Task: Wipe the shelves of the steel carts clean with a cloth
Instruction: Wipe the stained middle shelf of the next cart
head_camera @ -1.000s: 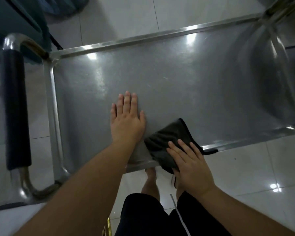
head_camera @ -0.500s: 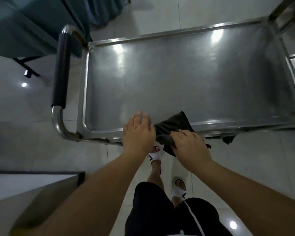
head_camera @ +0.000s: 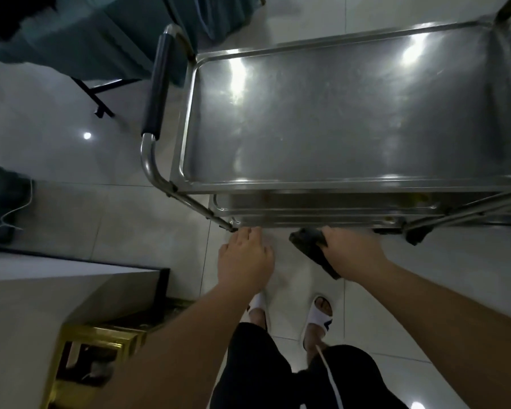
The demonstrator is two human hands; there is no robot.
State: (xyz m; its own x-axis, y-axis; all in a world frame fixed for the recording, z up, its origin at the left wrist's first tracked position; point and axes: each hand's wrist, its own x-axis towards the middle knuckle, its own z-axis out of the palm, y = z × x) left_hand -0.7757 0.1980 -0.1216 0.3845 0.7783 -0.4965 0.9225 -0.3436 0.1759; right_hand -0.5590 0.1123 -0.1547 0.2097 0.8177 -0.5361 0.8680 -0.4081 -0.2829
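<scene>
Two hands low at the steel cart's (head_camera: 337, 184) near edge: right hand (head_camera: 351, 252) fingers curled round the dark cloth (head_camera: 310, 246), soft, light, best bunched in the palm, while left hand (head_camera: 245, 258) hangs relaxed, holding nothing.

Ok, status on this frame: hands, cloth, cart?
Left hand open, empty. Right hand grips dark cloth, below the top shelf. Nothing blocking the lower shelf.
</scene>
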